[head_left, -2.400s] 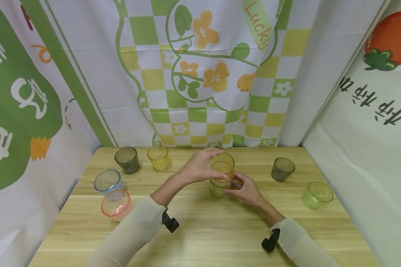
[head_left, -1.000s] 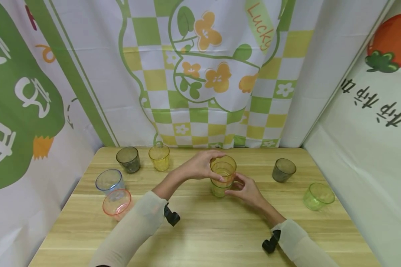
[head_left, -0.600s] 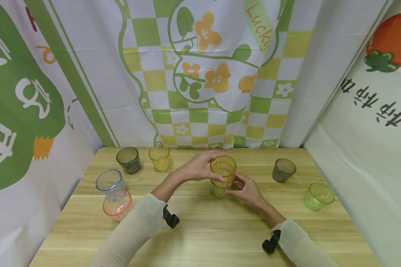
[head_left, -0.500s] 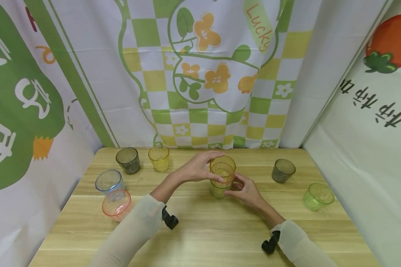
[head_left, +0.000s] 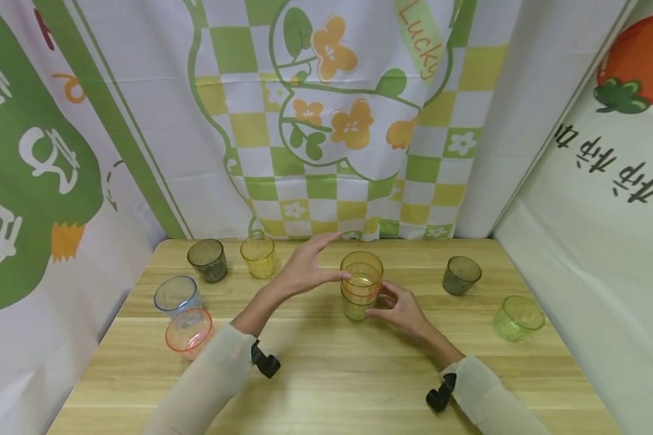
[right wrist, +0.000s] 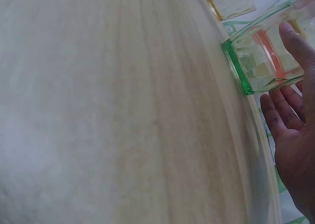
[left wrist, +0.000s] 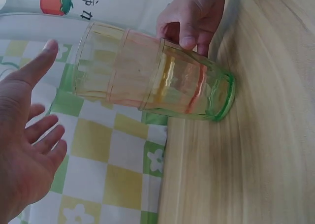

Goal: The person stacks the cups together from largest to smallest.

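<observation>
A stack of three clear cups stands upright on the table: a green cup at the bottom, a pink cup nested in it, and a yellow cup on top. My right hand holds the green cup low on its right side, thumb on the near face and fingers round behind. Left of the stack, my left hand is spread, thumb and fingers wide apart. Its thumb tip overlaps the yellow cup in the head view, while the left wrist view shows a gap between hand and cup.
On the wooden table's left side stand a grey cup, another yellow cup, a blue-rimmed cup and a red-rimmed cup. Another grey cup and another green cup are at right. A patterned curtain hangs behind.
My left hand has let go of the yellow cup, spreading its fingers and drawing back left. The yellow cup stays on the stack. My right hand has kept its place on the green cup.
</observation>
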The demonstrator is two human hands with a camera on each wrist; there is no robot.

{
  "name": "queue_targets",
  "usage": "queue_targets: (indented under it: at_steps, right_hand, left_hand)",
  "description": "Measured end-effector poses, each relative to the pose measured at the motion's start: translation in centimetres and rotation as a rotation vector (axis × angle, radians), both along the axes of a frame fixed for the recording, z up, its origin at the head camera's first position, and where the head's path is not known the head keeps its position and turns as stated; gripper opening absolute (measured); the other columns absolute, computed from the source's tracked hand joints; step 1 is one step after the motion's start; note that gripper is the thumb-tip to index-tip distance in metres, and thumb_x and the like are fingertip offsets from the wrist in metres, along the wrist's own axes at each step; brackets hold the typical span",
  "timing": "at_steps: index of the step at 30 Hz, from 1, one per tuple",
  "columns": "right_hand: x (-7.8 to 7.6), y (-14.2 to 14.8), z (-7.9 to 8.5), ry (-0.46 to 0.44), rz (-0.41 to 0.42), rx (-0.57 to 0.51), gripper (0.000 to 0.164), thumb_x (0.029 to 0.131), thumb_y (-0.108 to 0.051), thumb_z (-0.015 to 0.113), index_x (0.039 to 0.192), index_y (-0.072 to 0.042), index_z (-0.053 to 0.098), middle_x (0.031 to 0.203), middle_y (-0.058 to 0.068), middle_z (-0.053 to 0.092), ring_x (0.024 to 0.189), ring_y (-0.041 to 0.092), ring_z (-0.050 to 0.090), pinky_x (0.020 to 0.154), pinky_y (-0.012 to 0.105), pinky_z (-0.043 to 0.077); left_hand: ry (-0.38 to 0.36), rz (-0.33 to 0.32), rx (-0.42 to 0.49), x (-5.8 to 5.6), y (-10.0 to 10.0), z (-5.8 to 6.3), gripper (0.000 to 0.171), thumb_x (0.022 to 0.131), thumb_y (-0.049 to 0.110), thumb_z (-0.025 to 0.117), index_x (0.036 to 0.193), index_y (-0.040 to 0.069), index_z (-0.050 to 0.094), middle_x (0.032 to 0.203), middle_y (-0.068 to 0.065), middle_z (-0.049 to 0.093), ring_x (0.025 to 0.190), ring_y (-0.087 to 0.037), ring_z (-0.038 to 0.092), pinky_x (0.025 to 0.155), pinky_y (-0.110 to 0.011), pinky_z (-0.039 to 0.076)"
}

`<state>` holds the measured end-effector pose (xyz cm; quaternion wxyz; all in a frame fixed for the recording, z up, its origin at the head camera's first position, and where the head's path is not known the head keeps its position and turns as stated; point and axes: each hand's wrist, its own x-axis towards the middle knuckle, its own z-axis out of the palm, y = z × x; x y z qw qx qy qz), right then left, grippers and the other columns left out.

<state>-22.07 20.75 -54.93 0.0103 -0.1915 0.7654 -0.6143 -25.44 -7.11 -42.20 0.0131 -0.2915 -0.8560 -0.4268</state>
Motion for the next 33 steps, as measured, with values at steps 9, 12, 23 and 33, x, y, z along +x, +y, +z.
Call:
queue_targets:
  at_steps: [9,12,23,33]
  right_hand:
    - [-0.1,0.0,-0.1,-0.030,0.002,-0.024,0.069,0.078,0.005,0.091,0.140,0.008,0.060,0.129,0.029,0.067,0.121,0.046,0.067,0.100,0.030,0.060]
    - [0.0,0.0,-0.2,-0.031,0.006,-0.026,0.069,0.079,0.005,0.090,0.140,0.008,0.060,0.129,0.029,0.067,0.120,0.043,0.068,0.099,0.030,0.060]
    - [0.0,0.0,-0.1,-0.020,0.013,-0.027,0.068,0.079,0.006,0.089,0.140,0.010,0.059,0.128,0.029,0.067,0.115,0.026,0.072,0.098,0.031,0.061]
    - [0.0,0.0,0.0,-0.018,0.010,-0.019,0.068,0.079,0.006,0.090,0.140,0.010,0.059,0.129,0.029,0.067,0.115,0.022,0.072,0.100,0.029,0.060]
  left_hand:
    - [-0.026,0.286,0.157,-0.3,-2.1,-1.3,0.100,0.082,0.036,0.094,0.163,0.012,0.042,0.167,-0.015,0.040,0.155,-0.038,0.036,0.126,-0.058,0.034]
    - [-0.043,0.354,0.208,-0.3,-2.9,-1.7,0.101,0.081,0.036,0.094,0.164,0.015,0.041,0.168,-0.014,0.039,0.156,-0.039,0.034,0.126,-0.060,0.032]
    - [0.012,0.571,0.299,-0.4,-4.8,-4.0,0.103,0.082,0.035,0.094,0.164,0.008,0.037,0.168,-0.015,0.038,0.156,-0.040,0.033,0.127,-0.058,0.032]
    - [0.085,0.731,0.304,-0.8,-6.5,-5.6,0.108,0.078,0.034,0.097,0.163,0.004,0.037,0.167,-0.018,0.036,0.155,-0.039,0.032,0.127,-0.057,0.031]
